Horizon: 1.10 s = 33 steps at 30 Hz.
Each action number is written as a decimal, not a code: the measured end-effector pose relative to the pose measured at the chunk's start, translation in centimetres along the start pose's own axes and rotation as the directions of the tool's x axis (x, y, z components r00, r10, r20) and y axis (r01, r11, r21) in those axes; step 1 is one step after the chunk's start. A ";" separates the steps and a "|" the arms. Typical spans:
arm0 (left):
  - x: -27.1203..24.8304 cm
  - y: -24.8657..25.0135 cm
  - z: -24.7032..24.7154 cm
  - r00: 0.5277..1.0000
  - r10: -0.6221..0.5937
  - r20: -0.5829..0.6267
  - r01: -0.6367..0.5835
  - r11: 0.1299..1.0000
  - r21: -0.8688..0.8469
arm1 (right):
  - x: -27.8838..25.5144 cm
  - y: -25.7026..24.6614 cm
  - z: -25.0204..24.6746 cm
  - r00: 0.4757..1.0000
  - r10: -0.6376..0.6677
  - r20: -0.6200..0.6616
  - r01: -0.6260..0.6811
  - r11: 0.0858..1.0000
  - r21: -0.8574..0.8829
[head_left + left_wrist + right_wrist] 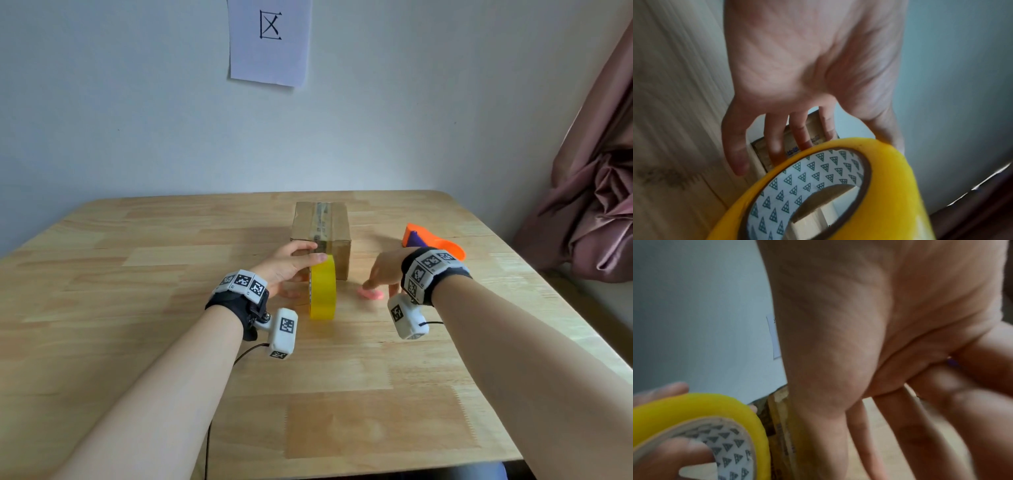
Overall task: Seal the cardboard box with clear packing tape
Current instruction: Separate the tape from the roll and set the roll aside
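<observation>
Cardboard box [321,236] sits toward the far middle of the tabletop [171,342], a strip of tape already running along its top seam and down the near face. Just in front of it, a yellow roll of packing tape [323,289] stands on edge on the wood. The left hand [287,270] grips the roll, thumb lying over the top of the rim and fingers spread beyond it toward the box; in the left wrist view the roll [838,194] shows a white core printed with dark triangles. The right hand [385,270] hangs with loosely extended fingers, holding nothing, its fingertips just above a small pink object [371,294] lying on the wood; whether they touch it I cannot tell. An orange and purple dispenser [431,241] rests behind that wrist, right of the box.

The surface is pale, jointed wood planks with rounded far corners, pushed against a plain light wall. A white paper sheet [269,41] with a black mark is stuck to the wall above the box. A dusky pink curtain [596,192] hangs bunched at the right.
</observation>
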<state>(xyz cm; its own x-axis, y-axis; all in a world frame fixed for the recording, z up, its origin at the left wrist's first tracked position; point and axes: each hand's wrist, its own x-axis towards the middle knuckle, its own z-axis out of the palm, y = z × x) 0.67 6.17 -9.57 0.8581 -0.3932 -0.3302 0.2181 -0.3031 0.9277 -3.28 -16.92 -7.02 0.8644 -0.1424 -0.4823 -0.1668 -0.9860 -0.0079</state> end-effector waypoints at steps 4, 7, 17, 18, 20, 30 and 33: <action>0.0 0.3 0.4 0.999 0.005 -0.037 -0.005 1.000 0.007 | -0.6 -0.5 -1.7 0.999 -0.041 -0.026 0.046 0.966 0.253; -0.5 0.7 0.8 0.999 0.001 -0.051 0.000 1.000 0.025 | -1.7 -2.3 -2.3 0.991 -0.124 0.053 0.074 0.830 0.553; 0.9 2.3 0.7 0.973 -0.148 -0.177 0.135 0.988 -0.080 | 0.8 -4.3 -0.4 0.971 -0.211 0.111 0.069 0.692 0.718; 1.1 2.4 0.8 0.967 -0.166 -0.192 0.151 0.984 -0.094 | 0.9 -4.2 -0.3 0.969 -0.216 0.116 0.069 0.692 0.719; 1.4 2.5 0.9 0.962 -0.204 -0.184 0.182 0.975 -0.131 | 0.9 -4.2 -0.3 0.967 -0.226 0.122 0.069 0.688 0.723; -0.1 3.0 0.5 0.957 -0.195 -0.214 0.153 0.968 -0.200 | -1.7 -2.5 -1.5 0.990 -0.141 0.025 0.095 0.778 0.620; -0.6 3.1 1.2 0.953 -0.236 -0.189 0.200 0.961 -0.192 | -1.9 -0.6 -2.0 0.997 -0.063 -0.049 0.080 0.766 0.638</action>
<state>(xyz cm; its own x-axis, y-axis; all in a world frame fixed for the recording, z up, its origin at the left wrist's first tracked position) 0.31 4.43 -6.73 0.8543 -0.1395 -0.5007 0.4701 -0.2034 0.8588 -3.83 -16.27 -4.33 0.8952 -0.0840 -0.4377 -0.3616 -0.7110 -0.6031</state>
